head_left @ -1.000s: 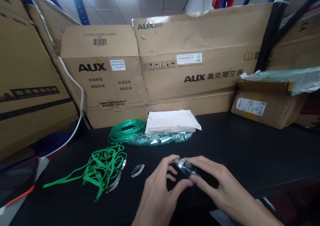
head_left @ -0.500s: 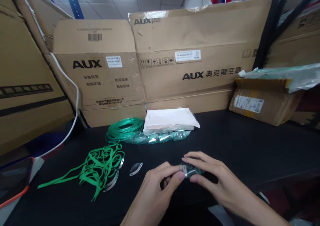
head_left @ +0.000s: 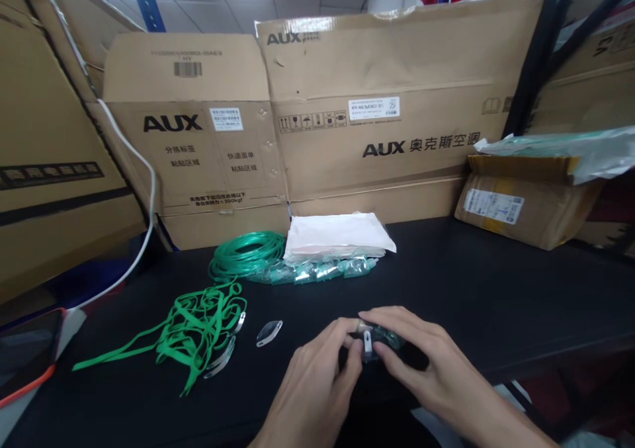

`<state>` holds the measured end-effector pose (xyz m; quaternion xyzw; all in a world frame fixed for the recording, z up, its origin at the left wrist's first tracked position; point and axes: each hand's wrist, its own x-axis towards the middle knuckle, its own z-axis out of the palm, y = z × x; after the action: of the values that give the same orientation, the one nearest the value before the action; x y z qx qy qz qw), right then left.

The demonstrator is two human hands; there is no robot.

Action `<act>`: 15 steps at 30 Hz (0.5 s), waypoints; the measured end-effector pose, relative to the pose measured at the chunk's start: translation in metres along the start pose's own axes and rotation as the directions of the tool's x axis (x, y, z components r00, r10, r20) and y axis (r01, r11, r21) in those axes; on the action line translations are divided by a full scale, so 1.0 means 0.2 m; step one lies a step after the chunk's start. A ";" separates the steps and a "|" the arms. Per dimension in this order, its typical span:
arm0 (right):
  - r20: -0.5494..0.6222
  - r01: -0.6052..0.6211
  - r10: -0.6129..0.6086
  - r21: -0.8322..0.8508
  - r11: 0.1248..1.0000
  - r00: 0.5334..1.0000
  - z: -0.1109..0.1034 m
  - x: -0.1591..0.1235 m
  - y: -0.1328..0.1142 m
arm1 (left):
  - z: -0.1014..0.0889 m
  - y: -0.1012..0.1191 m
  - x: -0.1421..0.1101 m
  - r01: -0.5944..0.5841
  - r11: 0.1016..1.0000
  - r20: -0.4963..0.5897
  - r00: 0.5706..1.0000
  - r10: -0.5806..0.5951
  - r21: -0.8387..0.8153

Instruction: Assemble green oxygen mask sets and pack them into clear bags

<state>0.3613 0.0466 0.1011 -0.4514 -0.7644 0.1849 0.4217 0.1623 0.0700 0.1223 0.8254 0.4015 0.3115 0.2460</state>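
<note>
Between my two hands is a small, clear green plastic mask [head_left: 393, 337], with a short silvery metal strip [head_left: 368, 342] on its near side. My left hand [head_left: 317, 372] pinches its left edge, thumb beside the strip. From the right, my right hand [head_left: 426, 349] curls over it, fingers on top and thumb close to the strip. Much of the mask is covered by my fingers. To the left lies a loose clear piece with a metal edge [head_left: 269, 333]. Farther left is a tangle of flat green straps [head_left: 198, 322], with curved metal strips [head_left: 221, 358] beside it.
Coiled green tubing [head_left: 248, 253] lies behind the straps. A stack of white sheets [head_left: 340, 233] and plastic-wrapped green parts [head_left: 317, 270] stand at the back. Large cardboard panels [head_left: 322, 163] wall the black table. A small carton [head_left: 526, 220] sits right; a phone [head_left: 32, 352] lies left.
My hands have drawn closer together around the mask. The right thumb has moved in to the metal strip, and the left thumb has slid slightly left and down.
</note>
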 end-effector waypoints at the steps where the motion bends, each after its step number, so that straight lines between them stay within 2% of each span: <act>1: -0.021 0.019 -0.019 -0.018 1.000 1.000 0.01 0.00 0.00 | 0.01 -0.01 0.00 0.009 1.000 -0.025 1.000 -0.009 -0.004; 4: -0.035 0.041 -0.044 -0.078 0.996 0.998 0.03 0.00 -0.01 | 0.03 -0.02 -0.01 0.034 0.999 -0.098 0.995 -0.037 -0.037; 10: -0.081 -0.012 0.004 -0.093 0.996 0.997 0.02 0.01 0.00 | 0.04 -0.03 -0.04 -0.128 0.991 -0.160 0.978 0.133 0.044; 15: -0.091 -0.033 0.027 -0.066 0.997 0.995 0.01 0.01 0.00 | 0.04 -0.04 -0.05 -0.139 0.985 -0.202 0.967 0.157 0.102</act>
<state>0.3583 0.0487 0.1008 -0.4846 -0.7435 0.1449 0.4374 0.1598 0.0652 0.1095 0.8256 0.3758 0.3963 0.1421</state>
